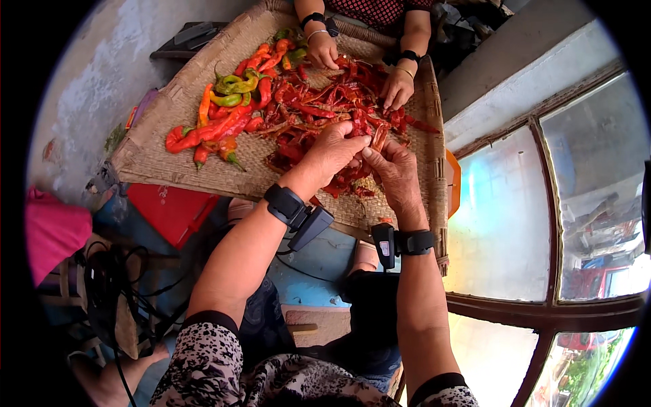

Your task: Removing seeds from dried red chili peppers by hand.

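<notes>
While both hands meet at frame centre over the woven tray (156,159), the left hand (332,150) and right hand (395,171) pinch one dried red chili (377,138) between closed fingertips, evidently sorting it, a step judged to call for steady grip.

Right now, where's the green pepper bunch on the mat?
In the head view, the green peppers lie on the far left of the woven tray, among orange and red peppers, left of the dried chillies.

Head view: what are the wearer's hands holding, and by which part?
Both hands, left hand and right hand, pinch one dried red chili at its lower end, above the woven tray.
</notes>
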A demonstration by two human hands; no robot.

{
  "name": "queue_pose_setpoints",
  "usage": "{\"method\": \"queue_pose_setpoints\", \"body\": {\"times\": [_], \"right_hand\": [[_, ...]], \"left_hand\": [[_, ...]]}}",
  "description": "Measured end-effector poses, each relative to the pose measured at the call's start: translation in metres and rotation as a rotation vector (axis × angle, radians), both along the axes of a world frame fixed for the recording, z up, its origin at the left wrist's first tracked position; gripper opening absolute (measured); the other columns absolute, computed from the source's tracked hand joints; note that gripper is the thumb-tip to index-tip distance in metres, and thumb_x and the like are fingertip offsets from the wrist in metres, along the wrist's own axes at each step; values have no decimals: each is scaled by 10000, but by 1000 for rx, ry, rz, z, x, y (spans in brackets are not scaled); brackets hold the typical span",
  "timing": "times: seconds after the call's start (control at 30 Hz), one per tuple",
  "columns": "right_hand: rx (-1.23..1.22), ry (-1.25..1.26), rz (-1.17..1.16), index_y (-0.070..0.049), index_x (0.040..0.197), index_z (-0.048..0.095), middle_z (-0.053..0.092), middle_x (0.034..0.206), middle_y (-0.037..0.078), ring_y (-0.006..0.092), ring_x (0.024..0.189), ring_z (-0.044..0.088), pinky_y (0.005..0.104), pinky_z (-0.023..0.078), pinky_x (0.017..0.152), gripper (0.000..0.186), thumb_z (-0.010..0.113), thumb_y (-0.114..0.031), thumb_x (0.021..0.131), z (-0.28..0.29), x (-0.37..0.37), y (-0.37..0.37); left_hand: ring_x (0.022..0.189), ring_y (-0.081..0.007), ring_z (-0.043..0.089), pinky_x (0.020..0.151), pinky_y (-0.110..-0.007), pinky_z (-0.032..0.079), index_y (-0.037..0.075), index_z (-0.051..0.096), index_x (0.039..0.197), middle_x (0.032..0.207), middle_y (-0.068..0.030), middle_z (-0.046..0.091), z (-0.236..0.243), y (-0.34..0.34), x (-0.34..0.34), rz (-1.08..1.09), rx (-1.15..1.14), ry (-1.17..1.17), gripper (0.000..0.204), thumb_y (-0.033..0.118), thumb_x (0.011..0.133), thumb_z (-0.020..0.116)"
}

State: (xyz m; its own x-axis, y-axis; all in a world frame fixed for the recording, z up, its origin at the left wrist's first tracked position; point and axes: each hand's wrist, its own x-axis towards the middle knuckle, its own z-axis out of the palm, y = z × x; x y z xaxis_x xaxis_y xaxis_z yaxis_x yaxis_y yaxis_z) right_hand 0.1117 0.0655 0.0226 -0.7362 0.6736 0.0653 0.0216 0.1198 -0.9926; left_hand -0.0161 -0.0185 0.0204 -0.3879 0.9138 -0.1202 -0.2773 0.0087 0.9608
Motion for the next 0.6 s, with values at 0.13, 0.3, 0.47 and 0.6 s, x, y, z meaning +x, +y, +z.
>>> {"method": "queue_pose_setpoints", "body": {"times": [0.13,0.3,0.47,0.6], "right_hand": [[124,-80,41,2,940,644,615,724,11,59,596,507,205,401,518,209,672,-181,844,-10,2,7],[460,-223,-95,16,889,651,614,687,8,54,612,499,240,417,532,229,684,-205,837,-5,9,4],[495,-240,-289,-14,803,648,603,633,12,85,532,493,253,401,488,214,665,-223,842,-2,14,14],[-286,376,-412,-65,864,606,602,668,8,86,524,499,235,387,478,205,618,-269,878,11,51,54]], "left_hand": [[864,-127,578,758,-296,525,-23,525,1062,975,-60,560,-5,0,-1,-75,-15,-24,223,141,914,493],[905,-150,588,802,-313,520,-75,376,1294,1115,-122,543,4,2,8,-94,-20,-13,429,129,923,450],[927,-176,602,813,-298,506,-35,342,1357,1171,-159,550,0,4,16,-163,16,170,468,150,935,423],[820,-164,609,733,-294,504,-17,485,1224,1020,-128,596,1,7,8,-2,32,406,359,176,925,444]]}}
